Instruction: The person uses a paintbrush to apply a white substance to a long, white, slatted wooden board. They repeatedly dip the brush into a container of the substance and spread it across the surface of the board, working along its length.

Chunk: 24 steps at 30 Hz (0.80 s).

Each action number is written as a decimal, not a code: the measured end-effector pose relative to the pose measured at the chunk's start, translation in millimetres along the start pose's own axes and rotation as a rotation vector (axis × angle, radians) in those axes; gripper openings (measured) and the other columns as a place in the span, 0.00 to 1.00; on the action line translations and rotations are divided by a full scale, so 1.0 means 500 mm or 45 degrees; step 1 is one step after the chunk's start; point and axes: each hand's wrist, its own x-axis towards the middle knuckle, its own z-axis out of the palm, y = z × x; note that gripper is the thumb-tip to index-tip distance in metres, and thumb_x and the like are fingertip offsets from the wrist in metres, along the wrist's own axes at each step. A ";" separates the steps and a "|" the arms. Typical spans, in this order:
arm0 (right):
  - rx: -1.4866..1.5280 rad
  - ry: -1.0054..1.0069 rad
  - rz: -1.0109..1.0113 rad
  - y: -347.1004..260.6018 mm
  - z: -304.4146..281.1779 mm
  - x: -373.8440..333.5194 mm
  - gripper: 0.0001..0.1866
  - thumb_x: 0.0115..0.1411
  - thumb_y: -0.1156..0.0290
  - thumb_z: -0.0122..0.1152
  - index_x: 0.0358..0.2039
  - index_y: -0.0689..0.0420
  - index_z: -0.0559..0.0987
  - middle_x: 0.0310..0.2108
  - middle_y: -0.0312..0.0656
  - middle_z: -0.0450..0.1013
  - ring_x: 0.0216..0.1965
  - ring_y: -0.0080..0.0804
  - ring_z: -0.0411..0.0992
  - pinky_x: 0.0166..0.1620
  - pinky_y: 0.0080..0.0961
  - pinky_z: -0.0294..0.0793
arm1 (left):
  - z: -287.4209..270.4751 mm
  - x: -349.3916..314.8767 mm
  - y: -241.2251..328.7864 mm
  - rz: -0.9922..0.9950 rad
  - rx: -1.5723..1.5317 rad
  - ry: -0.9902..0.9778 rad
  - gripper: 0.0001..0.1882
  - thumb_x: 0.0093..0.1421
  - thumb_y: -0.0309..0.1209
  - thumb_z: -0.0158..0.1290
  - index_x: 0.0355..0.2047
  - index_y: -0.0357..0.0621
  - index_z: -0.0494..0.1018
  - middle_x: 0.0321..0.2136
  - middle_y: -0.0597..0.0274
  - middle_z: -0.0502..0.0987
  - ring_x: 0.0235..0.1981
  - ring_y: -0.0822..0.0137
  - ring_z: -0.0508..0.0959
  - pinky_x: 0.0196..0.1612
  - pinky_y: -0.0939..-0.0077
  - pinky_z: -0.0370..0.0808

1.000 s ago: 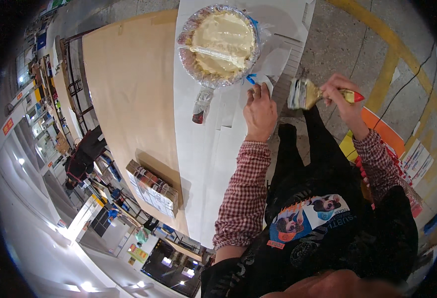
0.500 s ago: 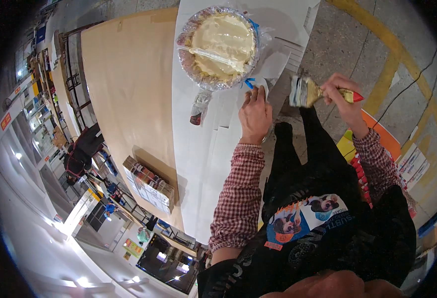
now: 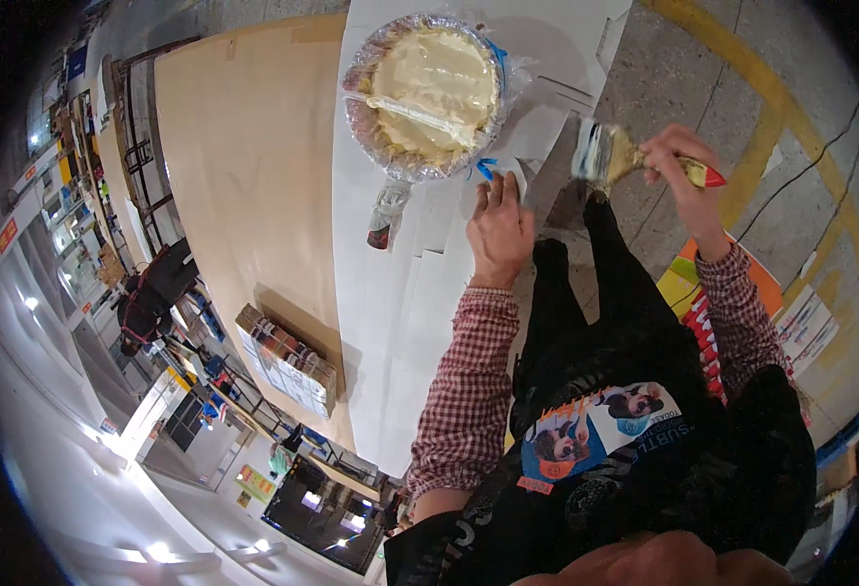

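My right hand [image 3: 685, 176] grips a paintbrush [image 3: 628, 158] by its yellow, red-tipped handle. Its wide bristles are coated pale and point left, held just off the edge of the white board [image 3: 395, 322]. On that board my left hand [image 3: 501, 234] lies with its fingers stretched forward, near a strip of blue tape [image 3: 486, 168]. Ahead of it stands a round tub lined with clear plastic [image 3: 356, 127], filled with pale cream paste [image 3: 439, 78]. A white bar [image 3: 419, 117] lies across the tub. Below the tub, a plastic-wrapped handle [image 3: 387, 215] rests on the board.
Left of the white board lies a large brown board [image 3: 244, 166] with a wrapped bundle [image 3: 288, 359] on it. A grey-brown flat piece [image 3: 556, 186] shows between my hands. On the concrete floor [image 3: 678, 68] are yellow lines and a cable. A person in dark clothes [image 3: 156, 298] is far left.
The brush and my right hand have moved slightly up, away from my body. My left hand stays nearly in place, and the view has shifted a little.
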 end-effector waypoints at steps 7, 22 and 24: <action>-0.028 -0.025 -0.029 -0.001 -0.004 0.019 0.10 0.64 0.73 0.53 0.28 0.65 0.78 0.29 0.36 0.70 0.25 0.17 0.70 0.27 0.16 0.71 | -0.006 0.001 -0.005 -0.026 -0.086 -0.018 0.23 0.60 0.30 0.44 0.54 0.31 0.68 0.55 0.35 0.69 0.54 0.36 0.71 0.55 0.55 0.71; -0.009 0.030 0.026 -0.014 -0.015 0.041 0.11 0.63 0.72 0.55 0.26 0.65 0.77 0.29 0.38 0.70 0.24 0.19 0.70 0.26 0.19 0.71 | -0.002 0.003 0.002 -0.041 -0.028 -0.003 0.27 0.56 0.29 0.49 0.56 0.34 0.67 0.53 0.39 0.71 0.53 0.36 0.72 0.54 0.55 0.72; -0.037 -0.012 0.086 -0.016 -0.019 0.045 0.11 0.63 0.72 0.56 0.26 0.65 0.77 0.29 0.38 0.70 0.24 0.19 0.70 0.27 0.19 0.71 | 0.000 0.002 0.003 -0.078 -0.047 0.004 0.24 0.58 0.31 0.47 0.55 0.34 0.68 0.55 0.38 0.70 0.55 0.39 0.71 0.55 0.56 0.71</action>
